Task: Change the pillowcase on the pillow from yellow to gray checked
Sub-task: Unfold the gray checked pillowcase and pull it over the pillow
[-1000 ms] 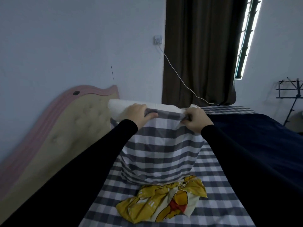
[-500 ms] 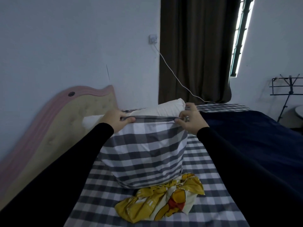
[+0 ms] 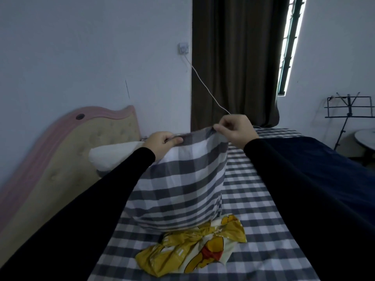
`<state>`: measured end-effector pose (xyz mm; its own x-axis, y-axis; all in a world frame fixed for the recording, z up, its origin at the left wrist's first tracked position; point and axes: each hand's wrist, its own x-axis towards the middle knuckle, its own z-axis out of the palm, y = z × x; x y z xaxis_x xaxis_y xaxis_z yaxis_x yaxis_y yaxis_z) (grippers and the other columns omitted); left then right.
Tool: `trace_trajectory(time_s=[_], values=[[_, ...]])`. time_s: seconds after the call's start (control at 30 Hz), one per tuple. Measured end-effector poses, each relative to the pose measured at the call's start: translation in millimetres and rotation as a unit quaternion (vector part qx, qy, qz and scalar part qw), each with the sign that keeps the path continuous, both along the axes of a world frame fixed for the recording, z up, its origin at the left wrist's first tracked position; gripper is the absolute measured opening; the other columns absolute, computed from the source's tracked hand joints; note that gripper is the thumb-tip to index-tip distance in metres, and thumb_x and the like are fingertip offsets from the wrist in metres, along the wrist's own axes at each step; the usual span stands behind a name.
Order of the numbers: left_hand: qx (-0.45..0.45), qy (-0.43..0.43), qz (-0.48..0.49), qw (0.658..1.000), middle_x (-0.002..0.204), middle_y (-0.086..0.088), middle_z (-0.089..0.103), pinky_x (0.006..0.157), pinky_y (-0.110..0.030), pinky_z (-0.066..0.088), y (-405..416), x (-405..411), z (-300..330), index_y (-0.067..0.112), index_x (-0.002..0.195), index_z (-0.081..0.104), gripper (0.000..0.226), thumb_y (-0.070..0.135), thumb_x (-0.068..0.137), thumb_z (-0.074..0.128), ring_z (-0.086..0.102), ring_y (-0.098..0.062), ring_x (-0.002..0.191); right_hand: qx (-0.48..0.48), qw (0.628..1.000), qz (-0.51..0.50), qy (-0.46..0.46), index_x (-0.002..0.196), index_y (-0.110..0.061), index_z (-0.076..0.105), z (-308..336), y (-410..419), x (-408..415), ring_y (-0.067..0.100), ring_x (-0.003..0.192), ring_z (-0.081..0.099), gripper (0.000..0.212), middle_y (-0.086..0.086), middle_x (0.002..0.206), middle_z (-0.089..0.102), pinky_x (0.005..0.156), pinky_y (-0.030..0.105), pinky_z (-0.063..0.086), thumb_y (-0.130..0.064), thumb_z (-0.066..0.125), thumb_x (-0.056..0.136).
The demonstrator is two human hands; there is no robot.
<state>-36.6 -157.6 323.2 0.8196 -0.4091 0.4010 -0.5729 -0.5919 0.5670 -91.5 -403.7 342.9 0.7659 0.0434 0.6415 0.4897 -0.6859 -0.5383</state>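
- Risk, left side: white pillow [image 3: 113, 157] corner pokes out of the opening, toward the headboard [image 3: 67, 159]; likely to stay bunched outside the case if the rim is not drawn over it.
- Risk, left grip: left hand [image 3: 162, 144] curled round the rim of the gray checked pillowcase [image 3: 182, 185], thumb on top and fabric pinched beneath; a slip here would probably let the filling slide back out.
- Risk, right grip: right hand [image 3: 235, 130] pinches the raised far corner of the rim between thumb and fingertips, other fingers curled; a hold this small could tear loose under a hard shake.
- Risk, uneven pull: right corner held higher than left; probable result is a twisted case with the filling packed to one side.
- Risk, below: yellow pillowcase [image 3: 194, 248] lies crumpled on the bed [image 3: 253, 209], touching the lower end of the filled case; could be dragged or trapped beneath when the pillow is laid flat.
- Position: pillow stands on end on the checked sheet, between both arms, most of it inside the case.
- Appearance, case: gray and white broad checks, soft woven cloth, bulging and rounded low down, slack and creased near the rim.
- Appearance, pillow: plain white, plump, exposed only at the left corner.
- Appearance, old case: yellow with a cartoon print, fully off.
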Motion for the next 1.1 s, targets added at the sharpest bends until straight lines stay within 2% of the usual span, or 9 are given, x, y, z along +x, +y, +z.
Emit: trace_trajectory(time_s=[0.13,0.27,0.33,0.43,0.53,0.77,0.93,1.0,1.1], values=[[0.0,0.049,0.032,0.998,0.044,0.008,0.036,0.046,-0.018,0.025,14.1,13.8,-1.4,0.019,0.052,0.041,0.048,0.036,0.095,0.054,0.037,-0.002,0.041,-0.069,0.996,0.016,0.049,0.063,-0.016,0.05,20.6,27.8,5.9,0.008,0.057,0.044,0.03,-0.006,0.059,0.046,0.058,0.025,0.035,-0.027,0.062,0.089],[-0.104,0.101,0.003,0.989,0.058,0.002,0.052,0.056,-0.023,0.036,25.8,7.8,-11.7,-0.002,0.065,0.059,0.05,0.041,0.092,0.054,0.046,-0.008,0.056,-0.126,0.973,-0.075,0.181,0.079,-0.017,0.06,4.3,15.9,14.3,0.021,0.083,0.058,0.024,-0.003,0.077,0.059,0.082,0.038,0.042,-0.039,0.055,0.09],[-0.133,0.093,-0.016,0.987,0.065,-0.007,0.045,0.061,-0.028,0.032,25.6,5.1,-9.1,-0.013,0.071,0.052,0.066,0.05,0.086,0.057,0.041,-0.017,0.062,-0.134,0.974,-0.14,0.117,0.088,-0.014,0.06,2.5,24.0,13.3,0.027,0.092,0.058,0.021,0.0,0.087,0.062,0.088,0.037,0.033,-0.033,0.051,0.092],[-0.204,0.094,-0.034,0.974,0.061,-0.006,0.04,0.06,-0.03,0.03,16.3,1.1,3.8,0.007,0.057,0.047,0.064,0.067,0.071,0.062,0.037,-0.017,0.061,-0.066,0.983,-0.171,0.008,0.098,-0.014,0.056,13.2,65.7,7.9,0.029,0.1,0.056,0.017,0.005,0.103,0.063,0.085,0.037,0.025,-0.027,0.047,0.094],[-0.242,0.105,-0.028,0.964,0.064,-0.008,0.053,0.068,-0.033,0.041,15.6,6.7,12.7,0.01,0.061,0.056,0.059,0.068,0.071,0.064,0.048,-0.019,0.065,-0.138,0.976,-0.165,-0.015,0.11,-0.018,0.055,-0.5,112.1,11.8,0.029,0.107,0.054,0.03,0.005,0.112,0.06,0.095,0.045,0.029,-0.041,0.047,0.092],[-0.039,0.16,0.025,0.986,0.057,-0.004,0.042,0.054,-0.028,0.031,76.2,5.3,-3.7,0.007,0.061,0.052,0.072,0.079,0.062,0.062,0.038,-0.014,0.052,-0.172,0.966,-0.189,0.035,0.1,-0.019,0.064,-64.3,102.7,32.5,0.03,0.109,0.051,0.057,0.006,0.106,0.061,0.095,0.043,0.028,-0.063,0.033,0.084],[0.061,0.176,0.059,0.981,0.047,0.004,0.049,0.05,-0.024,0.038,134.7,2.2,-6.3,0.017,0.05,0.051,0.061,0.074,0.072,0.058,0.044,-0.007,0.041,-0.123,0.96,-0.247,0.045,0.102,-0.015,0.064,-56.3,104.4,40.9,0.033,0.108,0.049,0.043,0.008,0.109,0.062,0.095,0.047,0.03,-0.053,0.046,0.092],[0.005,0.174,0.063,0.983,0.06,0.0,0.057,0.061,-0.033,0.045,162.3,7.5,-10.0,0.019,0.057,0.057,0.055,0.072,0.066,0.066,0.054,-0.014,0.056,-0.135,0.956,-0.257,0.05,0.102,-0.014,0.064,-52.7,113.0,42.4,0.033,0.109,0.048,0.047,0.009,0.11,0.063,0.099,0.05,0.029,-0.054,0.042,0.093],[-0.11,0.131,0.074,0.982,0.063,-0.004,0.052,0.054,-0.024,0.038,173.4,8.5,-11.6,0.017,0.069,0.052,0.029,0.035,0.088,0.063,0.048,-0.006,0.052,-0.182,0.961,-0.201,0.053,0.097,-0.016,0.064,-46.1,149.5,43.2,0.03,0.109,0.051,0.059,0.004,0.109,0.063,0.103,0.058,0.023,-0.065,0.032,0.088]])
